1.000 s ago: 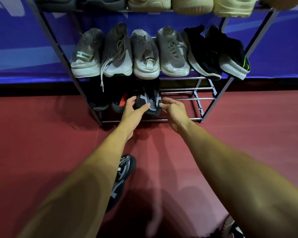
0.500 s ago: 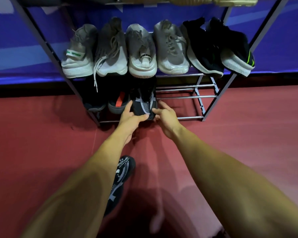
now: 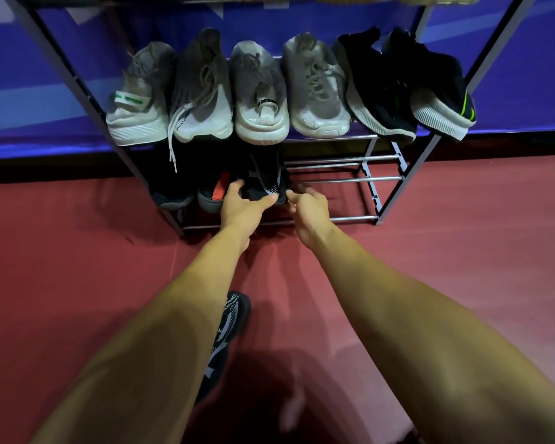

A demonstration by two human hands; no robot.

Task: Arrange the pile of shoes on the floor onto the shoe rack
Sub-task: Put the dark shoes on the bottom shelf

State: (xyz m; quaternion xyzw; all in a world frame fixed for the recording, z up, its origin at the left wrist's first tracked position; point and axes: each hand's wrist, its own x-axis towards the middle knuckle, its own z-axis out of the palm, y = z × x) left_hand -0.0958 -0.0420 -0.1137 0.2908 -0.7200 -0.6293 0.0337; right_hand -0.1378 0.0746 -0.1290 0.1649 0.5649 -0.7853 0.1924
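While we reach into the shoe rack, our left hand has its fingers wrapped on the heel of a black shoe on the bottom shelf, beside two dark shoes. Our right hand touches it with fingers loosely curled. Six shoes fill the middle shelf. Another black shoe lies on the floor.

Shoe rack — glossy metal rods; black shoe — matt knit mesh; floor smooth, matt.
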